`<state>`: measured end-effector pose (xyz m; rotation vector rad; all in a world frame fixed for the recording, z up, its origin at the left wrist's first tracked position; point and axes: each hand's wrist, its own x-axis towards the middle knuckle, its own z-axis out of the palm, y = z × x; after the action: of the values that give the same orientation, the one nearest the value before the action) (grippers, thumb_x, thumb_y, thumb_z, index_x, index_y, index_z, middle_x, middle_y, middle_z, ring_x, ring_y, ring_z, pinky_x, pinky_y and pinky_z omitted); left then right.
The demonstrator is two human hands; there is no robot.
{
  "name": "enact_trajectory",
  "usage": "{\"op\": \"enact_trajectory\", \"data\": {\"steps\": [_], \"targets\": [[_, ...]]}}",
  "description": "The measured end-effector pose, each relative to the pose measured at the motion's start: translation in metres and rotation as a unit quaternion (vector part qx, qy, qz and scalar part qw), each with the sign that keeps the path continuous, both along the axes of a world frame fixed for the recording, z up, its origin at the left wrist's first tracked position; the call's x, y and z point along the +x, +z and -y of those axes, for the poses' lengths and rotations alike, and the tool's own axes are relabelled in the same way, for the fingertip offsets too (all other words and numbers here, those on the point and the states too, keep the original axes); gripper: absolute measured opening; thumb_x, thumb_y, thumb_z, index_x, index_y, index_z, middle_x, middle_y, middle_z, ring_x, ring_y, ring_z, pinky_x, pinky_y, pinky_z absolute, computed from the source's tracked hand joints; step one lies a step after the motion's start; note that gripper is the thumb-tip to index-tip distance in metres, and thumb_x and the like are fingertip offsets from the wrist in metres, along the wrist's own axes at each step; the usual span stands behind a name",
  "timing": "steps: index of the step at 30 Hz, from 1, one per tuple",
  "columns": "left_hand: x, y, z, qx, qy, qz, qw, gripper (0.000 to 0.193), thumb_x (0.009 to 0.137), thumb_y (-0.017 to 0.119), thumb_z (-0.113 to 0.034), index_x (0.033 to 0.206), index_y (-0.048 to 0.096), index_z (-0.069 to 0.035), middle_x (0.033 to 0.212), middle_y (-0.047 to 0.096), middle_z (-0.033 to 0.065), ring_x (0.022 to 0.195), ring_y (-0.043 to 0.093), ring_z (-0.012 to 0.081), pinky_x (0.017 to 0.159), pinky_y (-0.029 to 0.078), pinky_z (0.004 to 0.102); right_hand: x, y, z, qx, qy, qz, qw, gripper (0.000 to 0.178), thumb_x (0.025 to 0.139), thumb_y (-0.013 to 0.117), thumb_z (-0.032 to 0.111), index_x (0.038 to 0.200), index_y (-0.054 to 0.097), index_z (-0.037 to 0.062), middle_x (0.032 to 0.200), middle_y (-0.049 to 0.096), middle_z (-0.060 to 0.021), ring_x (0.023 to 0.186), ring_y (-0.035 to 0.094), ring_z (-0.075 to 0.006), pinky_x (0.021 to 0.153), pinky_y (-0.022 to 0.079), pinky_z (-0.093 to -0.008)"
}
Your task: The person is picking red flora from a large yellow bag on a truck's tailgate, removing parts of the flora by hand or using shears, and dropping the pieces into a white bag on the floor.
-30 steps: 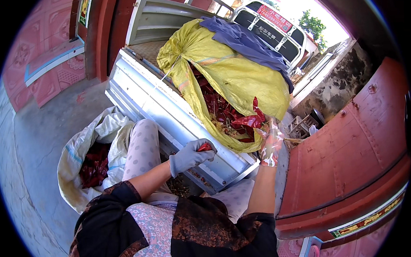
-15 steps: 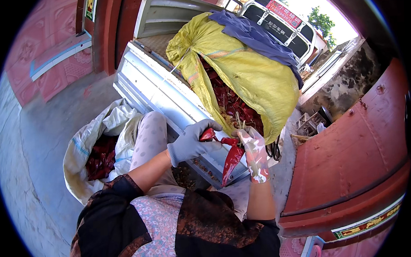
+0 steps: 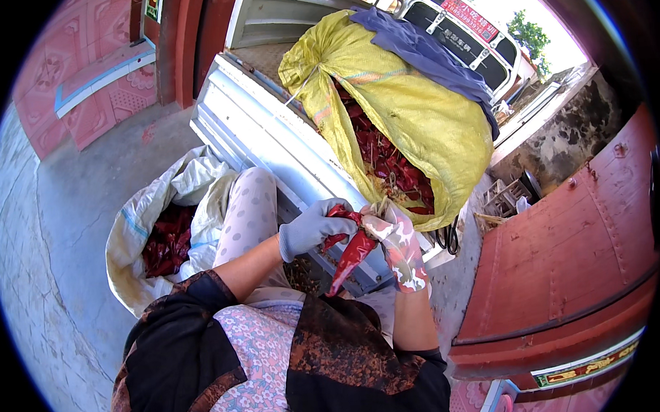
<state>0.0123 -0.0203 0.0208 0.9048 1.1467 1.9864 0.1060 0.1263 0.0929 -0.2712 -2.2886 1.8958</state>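
My left hand [image 3: 310,231], in a grey glove, is closed around dried red chili peppers. A long red chili pepper [image 3: 352,260] hangs tip down between my hands. My right hand [image 3: 396,240], in a camouflage-patterned glove, pinches at the stem end of the peppers, its fingertips almost touching my left fingers. Just beyond them, a yellow woven sack [image 3: 436,122] lies open on its side, showing many red chili peppers [image 3: 375,143] inside. By my left knee stands a white woven sack [image 3: 124,249] with more red chilies [image 3: 168,241] in it.
The sack of yellow weave lies on a white metal cargo bed [image 3: 269,128], with a blue cloth [image 3: 426,46] draped over it. A red metal door [image 3: 549,249] stands at the right. Pink tiled wall [image 3: 85,69] rises at the far left over a concrete floor [image 3: 76,215].
My hands have come closer together, and my left fingers have closed in on the peppers. The hanging chili has shifted left. The whole view has moved slightly.
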Motion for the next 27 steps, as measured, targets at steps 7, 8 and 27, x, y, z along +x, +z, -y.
{"op": "enact_trajectory", "data": {"steps": [7,8,27], "targets": [[0.004,-0.022,0.002,0.004,-0.068,0.165,0.984,0.004,0.085,0.055,-0.006,0.088,0.055,-0.004,0.071,0.055,-0.0014,0.054,0.050,0.0054,0.047,0.036,0.0183,0.014,-0.004,0.009,0.250,0.050,-0.077,0.964,0.032,0.076,0.071,0.010,0.102,0.057,-0.0026,0.086,0.063,-0.0096,0.078,0.061,-0.0179,0.071,0.048,-0.0284],[0.007,-0.021,0.001,0.019,-0.082,0.181,0.980,0.005,0.086,0.055,-0.008,0.089,0.056,-0.005,0.070,0.055,-0.0016,0.054,0.050,0.0052,0.047,0.037,0.0185,0.016,-0.005,0.009,0.330,0.039,-0.107,0.937,0.031,0.077,0.071,0.012,0.101,0.058,-0.0012,0.085,0.064,-0.0138,0.077,0.063,-0.0218,0.070,0.049,-0.0306],[0.028,-0.014,-0.004,0.114,-0.099,0.256,0.955,0.018,0.091,0.057,-0.023,0.081,0.056,-0.009,0.058,0.050,-0.0012,0.046,0.042,0.0074,0.044,0.033,0.0223,0.006,-0.049,0.018,-0.098,-0.104,-0.094,0.985,0.013,0.084,0.062,0.013,0.085,0.060,0.0001,0.082,0.062,-0.0027,0.076,0.055,-0.0096,0.069,0.043,-0.0249]]}}
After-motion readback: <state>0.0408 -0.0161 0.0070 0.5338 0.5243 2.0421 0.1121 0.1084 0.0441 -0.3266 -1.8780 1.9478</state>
